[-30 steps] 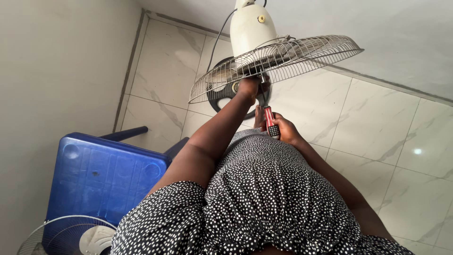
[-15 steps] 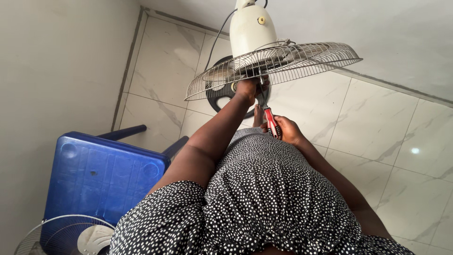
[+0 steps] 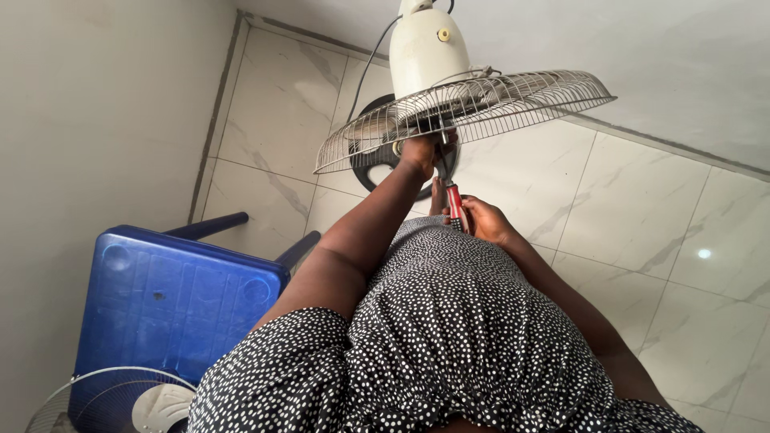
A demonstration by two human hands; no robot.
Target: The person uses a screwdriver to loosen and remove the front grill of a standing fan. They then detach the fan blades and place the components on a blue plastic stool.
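A standing fan with a cream motor housing (image 3: pixel 429 48) and a wire rear grille (image 3: pixel 513 100) is tilted in front of me. My left hand (image 3: pixel 421 152) reaches up to the grille's centre and closes around the hub there. My right hand (image 3: pixel 485 220) grips pliers with red handles (image 3: pixel 455 204), whose jaws point up at the same hub, just beside my left fingers. The fan's dark round base (image 3: pixel 377 164) lies on the floor behind my left arm.
A blue plastic table (image 3: pixel 172 309) stands upside down at my left against the wall. A loose white front grille (image 3: pixel 104 401) leans at the bottom left corner. The floor is pale marble-look tile (image 3: pixel 666 232). My spotted dress fills the lower view.
The fan head and grille have tilted slightly, shifting a little in view. Both hands stay at the hub with the pliers in the same place.
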